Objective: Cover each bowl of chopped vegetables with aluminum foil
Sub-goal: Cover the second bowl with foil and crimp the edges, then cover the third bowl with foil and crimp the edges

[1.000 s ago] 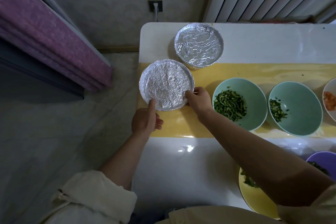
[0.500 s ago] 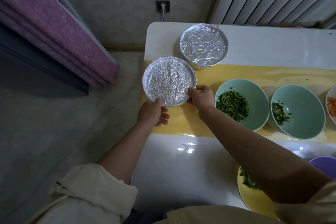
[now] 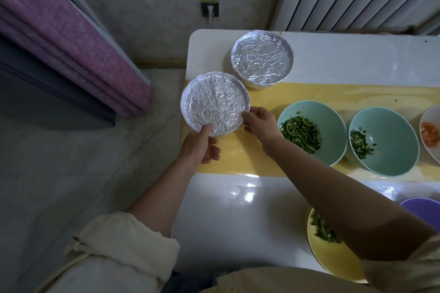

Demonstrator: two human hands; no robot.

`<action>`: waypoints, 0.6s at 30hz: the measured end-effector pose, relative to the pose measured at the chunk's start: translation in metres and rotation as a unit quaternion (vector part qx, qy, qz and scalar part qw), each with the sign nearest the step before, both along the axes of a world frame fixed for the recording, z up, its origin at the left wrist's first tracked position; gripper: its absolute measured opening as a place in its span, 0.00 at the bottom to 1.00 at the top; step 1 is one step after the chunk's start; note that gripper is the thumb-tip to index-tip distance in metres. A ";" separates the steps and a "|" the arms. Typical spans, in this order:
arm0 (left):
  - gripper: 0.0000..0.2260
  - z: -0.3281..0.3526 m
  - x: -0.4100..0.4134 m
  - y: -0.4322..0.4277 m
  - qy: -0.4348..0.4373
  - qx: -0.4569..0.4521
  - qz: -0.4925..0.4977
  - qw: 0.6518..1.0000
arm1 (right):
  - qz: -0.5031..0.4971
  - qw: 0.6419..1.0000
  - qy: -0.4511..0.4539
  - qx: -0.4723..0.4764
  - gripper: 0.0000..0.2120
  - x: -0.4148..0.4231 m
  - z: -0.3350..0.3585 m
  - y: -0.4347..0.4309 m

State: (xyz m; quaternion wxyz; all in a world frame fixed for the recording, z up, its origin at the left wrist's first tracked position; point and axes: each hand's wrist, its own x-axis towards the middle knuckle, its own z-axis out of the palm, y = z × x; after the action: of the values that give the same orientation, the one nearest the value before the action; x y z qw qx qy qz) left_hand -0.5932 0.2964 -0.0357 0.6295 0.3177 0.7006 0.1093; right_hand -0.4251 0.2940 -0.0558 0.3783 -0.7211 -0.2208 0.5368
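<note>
Foil-wrapped round bowl (image 3: 214, 102) — left hand (image 3: 200, 147) and right hand (image 3: 262, 126) pinch its rim, apparently sealing it; next, the pale-green bowl of greens (image 3: 312, 131) beside the right hand needs covering.

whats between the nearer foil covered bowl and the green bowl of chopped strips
In the head view, only the right hand, holding that foil-covered bowl by its rim, above the yellow mat.

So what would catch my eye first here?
The shiny near foil bowl at the table's left edge stands out, gripped at its rim by the left hand and right hand. The far foil bowl sits just behind it. To the right, the first green bowl and second green bowl hold chopped greens, uncovered.
</note>
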 end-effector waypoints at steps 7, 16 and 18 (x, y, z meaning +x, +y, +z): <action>0.15 -0.002 0.013 -0.033 -0.050 -0.029 -0.105 0.993 | 0.039 0.998 -0.022 0.053 0.07 0.021 0.024 -0.043; 0.09 0.001 0.070 -0.063 -0.093 -0.002 -0.213 0.973 | -0.105 0.981 -0.146 0.073 0.09 0.054 0.044 -0.122; 0.07 0.002 0.083 -0.067 -0.093 -0.001 -0.220 0.971 | -0.143 0.968 -0.200 0.043 0.08 0.074 0.038 -0.143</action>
State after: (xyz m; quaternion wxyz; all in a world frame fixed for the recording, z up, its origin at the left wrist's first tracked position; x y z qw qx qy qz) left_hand -0.5099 0.2296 -0.0340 0.7008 0.4521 0.5518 -0.0033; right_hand -0.3515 0.1507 -0.0183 0.4297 -0.8210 -0.2097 0.3120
